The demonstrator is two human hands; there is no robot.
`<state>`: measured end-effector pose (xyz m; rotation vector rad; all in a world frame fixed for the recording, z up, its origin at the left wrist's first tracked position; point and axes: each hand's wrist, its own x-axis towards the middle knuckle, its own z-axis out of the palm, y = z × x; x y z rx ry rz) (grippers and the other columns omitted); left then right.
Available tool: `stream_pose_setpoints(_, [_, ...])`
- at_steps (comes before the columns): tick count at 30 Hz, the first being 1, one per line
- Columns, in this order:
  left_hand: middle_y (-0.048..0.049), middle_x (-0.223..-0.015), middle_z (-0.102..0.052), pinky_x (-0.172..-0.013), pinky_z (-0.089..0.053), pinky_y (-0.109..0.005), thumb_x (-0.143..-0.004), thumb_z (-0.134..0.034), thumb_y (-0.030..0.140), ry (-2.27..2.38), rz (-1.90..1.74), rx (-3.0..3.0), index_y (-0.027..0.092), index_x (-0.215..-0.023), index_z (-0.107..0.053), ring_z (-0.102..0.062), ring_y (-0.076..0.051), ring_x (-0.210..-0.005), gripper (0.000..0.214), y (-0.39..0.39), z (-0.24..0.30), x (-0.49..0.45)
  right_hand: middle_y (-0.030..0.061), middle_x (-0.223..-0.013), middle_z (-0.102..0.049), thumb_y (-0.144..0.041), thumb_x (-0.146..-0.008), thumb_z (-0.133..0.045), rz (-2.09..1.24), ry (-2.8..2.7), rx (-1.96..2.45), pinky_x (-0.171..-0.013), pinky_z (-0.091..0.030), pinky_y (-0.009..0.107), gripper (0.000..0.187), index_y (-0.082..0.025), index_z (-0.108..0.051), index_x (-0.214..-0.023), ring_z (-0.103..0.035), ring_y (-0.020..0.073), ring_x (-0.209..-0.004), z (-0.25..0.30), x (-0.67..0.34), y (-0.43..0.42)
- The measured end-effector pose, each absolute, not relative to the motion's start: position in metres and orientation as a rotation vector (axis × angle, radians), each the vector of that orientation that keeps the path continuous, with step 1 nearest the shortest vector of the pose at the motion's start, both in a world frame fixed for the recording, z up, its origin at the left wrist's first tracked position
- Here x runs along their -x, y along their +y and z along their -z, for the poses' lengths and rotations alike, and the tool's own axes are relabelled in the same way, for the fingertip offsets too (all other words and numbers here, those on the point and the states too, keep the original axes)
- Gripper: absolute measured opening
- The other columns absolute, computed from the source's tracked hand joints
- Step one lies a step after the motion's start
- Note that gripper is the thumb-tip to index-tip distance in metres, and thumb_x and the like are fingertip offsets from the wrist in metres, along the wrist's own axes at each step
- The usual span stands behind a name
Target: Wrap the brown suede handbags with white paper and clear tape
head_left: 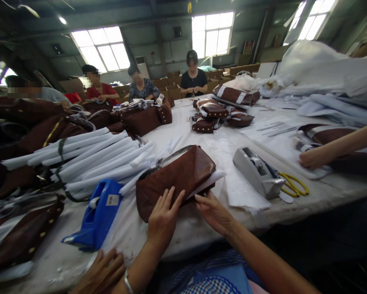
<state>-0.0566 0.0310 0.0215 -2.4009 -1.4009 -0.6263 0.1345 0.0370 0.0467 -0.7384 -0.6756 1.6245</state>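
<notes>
A factory workshop: people (193, 81) line the far edge of the desk (177, 115), brown bags (146, 121) crowd its left end, cartons (173, 83) stand stacked behind.

Interior dim overall; daylight enters through overexposed windows (213, 34) in the rear wall, with 1 small lamp (62, 20) glaring at upper left. Deep shadow below the table (179, 114). Side windows lean outward, indicating wide-angle distortion. Handled brown bag (171, 179) legible; left-edge bags (33, 224) underlit, soft.

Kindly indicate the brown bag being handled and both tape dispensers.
Brown bag (175, 174), head view: its near side.
Blue tape dispenser (99, 216), head view: its body.
Grey tape dispenser (259, 177), head view: its body.
</notes>
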Motion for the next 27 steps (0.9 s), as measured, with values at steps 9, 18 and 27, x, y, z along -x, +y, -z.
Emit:
stream_pose_setpoints(9, [-0.0058, -0.160, -0.034, -0.115, -0.040, -0.050, -0.090, -0.042, 0.004, -1.305, 0.514, 2.402, 0.029, -0.156, -0.027, -0.036, -0.029, -0.146, 0.072, 0.022, -0.003, 0.039, 0.0029, -0.126, -0.070, -0.047, -0.079, -0.073, -1.575, -0.314, 1.019, -0.093, -0.057, 0.040, 0.038, -0.027, -0.065, -0.111, -0.065, 0.0247, -0.114, -0.022, -0.126, 0.047])
stream_pose_setpoints(18, [-0.0089, -0.160, -0.032, -0.119, -0.028, -0.058, -0.097, -0.043, 0.012, -1.346, 0.562, 2.275, 0.031, -0.158, -0.019, -0.036, -0.030, -0.146, 0.069, 0.029, -0.013, 0.041, 0.0032, -0.117, -0.073, -0.045, -0.078, -0.075, -1.561, -0.365, 0.975, -0.084, -0.061, 0.039, 0.036, -0.027, -0.065, -0.107, -0.067, 0.0268, -0.110, -0.036, -0.124, 0.042])
stream_pose_setpoints(27, [-0.0056, -0.155, -0.044, -0.112, -0.044, -0.044, -0.095, -0.045, 0.009, -1.348, 0.813, 2.244, 0.034, -0.158, -0.017, -0.049, -0.025, -0.138, 0.073, 0.060, -0.043, 0.062, 0.0094, -0.124, -0.070, -0.049, -0.084, -0.070, -1.376, -1.144, 1.091, -0.109, -0.045, 0.052, 0.041, -0.023, -0.069, -0.115, -0.062, 0.0308, -0.121, -0.048, -0.167, 0.038])
